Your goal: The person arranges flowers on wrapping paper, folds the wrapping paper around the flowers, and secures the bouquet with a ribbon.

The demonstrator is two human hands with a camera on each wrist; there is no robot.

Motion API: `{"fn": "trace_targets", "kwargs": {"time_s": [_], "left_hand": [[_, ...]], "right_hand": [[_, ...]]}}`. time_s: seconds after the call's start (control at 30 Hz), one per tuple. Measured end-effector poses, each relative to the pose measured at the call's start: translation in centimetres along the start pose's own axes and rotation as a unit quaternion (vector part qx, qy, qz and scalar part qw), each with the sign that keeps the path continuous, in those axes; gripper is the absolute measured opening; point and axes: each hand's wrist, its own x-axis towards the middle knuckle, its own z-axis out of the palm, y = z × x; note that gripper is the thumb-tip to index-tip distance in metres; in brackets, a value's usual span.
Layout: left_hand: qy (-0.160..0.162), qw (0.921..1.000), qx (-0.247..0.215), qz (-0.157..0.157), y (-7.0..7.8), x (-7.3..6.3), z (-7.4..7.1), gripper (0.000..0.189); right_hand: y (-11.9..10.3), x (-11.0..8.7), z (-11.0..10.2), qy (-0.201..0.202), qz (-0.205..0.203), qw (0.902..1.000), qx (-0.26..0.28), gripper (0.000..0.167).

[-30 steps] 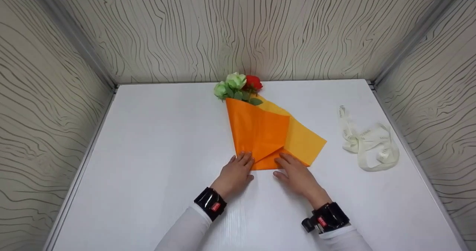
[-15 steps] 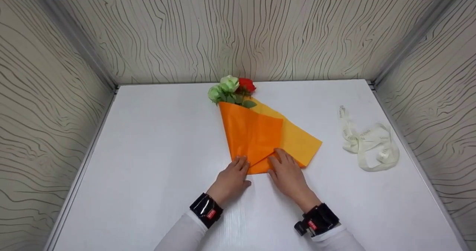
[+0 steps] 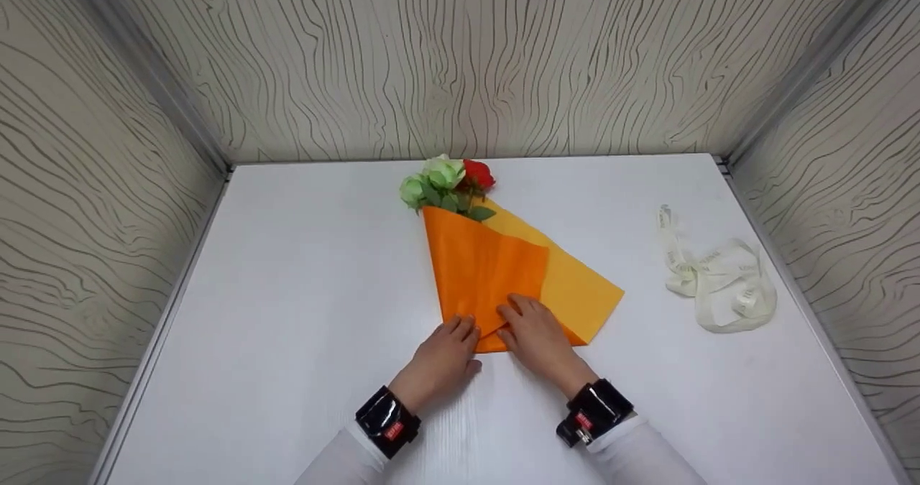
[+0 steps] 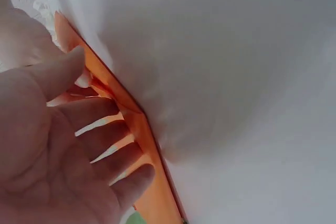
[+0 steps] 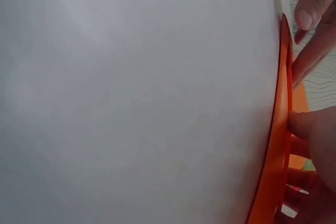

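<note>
In the head view, an orange sheet of wrapping paper (image 3: 471,262) lies folded around a small bunch of flowers, its lighter yellow-orange part (image 3: 583,291) spreading to the right. Pale green roses (image 3: 442,174) and a red rose (image 3: 478,174) stick out at the far end; their stems are hidden by paper. My left hand (image 3: 440,359) rests its extended fingers on the lower left corner, as the left wrist view also shows on the paper (image 4: 152,182). My right hand (image 3: 540,341) presses on the folded lower edge with fingers slightly bent. In the right wrist view its thumb (image 5: 302,123) touches that fold.
A loose cream ribbon (image 3: 719,284) with printed lettering lies in loops on the right of the white table (image 3: 302,291). Wood-patterned walls (image 3: 460,61) stand at the back and both sides.
The wrapped bunch has shifted left and toward me. My right hand has moved left along the lower fold, closer to my left hand, which has come slightly nearer to me.
</note>
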Motion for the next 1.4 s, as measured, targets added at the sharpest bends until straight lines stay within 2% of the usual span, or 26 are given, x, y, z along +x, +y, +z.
{"fn": "trace_targets", "kwargs": {"time_s": [0.1, 0.23, 0.33, 0.47, 0.6, 0.73, 1.0, 1.13, 1.27, 1.4], "left_hand": [[0.025, 0.9994, 0.008, 0.024, -0.4, 0.3, 0.3, 0.043], [0.048, 0.9981, 0.014, 0.037, -0.9, 0.5, 0.4, 0.033], [0.064, 0.9974, 0.005, 0.031, -1.5, 0.9, 0.2, 0.03], [0.082, 0.9965, 0.016, 0.006, -2.6, 1.6, 0.1, 0.035], [0.064, 0.9973, 0.035, -0.007, -3.4, 2.1, 0.4, 0.042], [0.036, 0.9988, 0.032, 0.0, -3.2, 1.9, 1.0, 0.042], [0.033, 0.9983, 0.047, 0.002, -2.0, 1.6, 1.5, 0.044], [0.026, 0.9995, 0.018, 0.008, -1.8, 1.5, 1.5, 0.049], [0.005, 0.9999, -0.014, 0.0, -2.6, 1.4, 1.1, 0.063], [-0.022, 0.9992, -0.019, -0.026, -4.5, 1.8, 0.6, 0.079]], "right_hand": [[0.1, 0.0, 0.0, -0.008, 0.001, 0.9995, -0.031, 0.045], [0.2, 0.0, -0.1, -0.023, -0.003, 0.9986, -0.048, 0.048], [0.4, 0.1, -0.2, -0.04, -0.011, 0.9981, -0.046, 0.049], [0.5, 0.2, -0.4, -0.057, -0.02, 0.9967, -0.053, 0.049], [0.8, 0.1, -0.4, -0.06, -0.029, 0.9961, -0.058, 0.048], [1.0, -0.1, -0.6, -0.055, -0.027, 0.997, -0.046, 0.046], [0.1, 0.6, -0.4, -0.02, -0.014, 0.9996, -0.011, 0.039], [-0.2, 0.7, -0.1, -0.038, -0.007, 0.9992, 0.001, 0.047], [0.1, 0.5, 0.0, -0.063, -0.009, 0.9979, 0.006, 0.053], [0.4, 0.5, -0.1, -0.068, -0.019, 0.9974, 0.017, 0.053]]}}
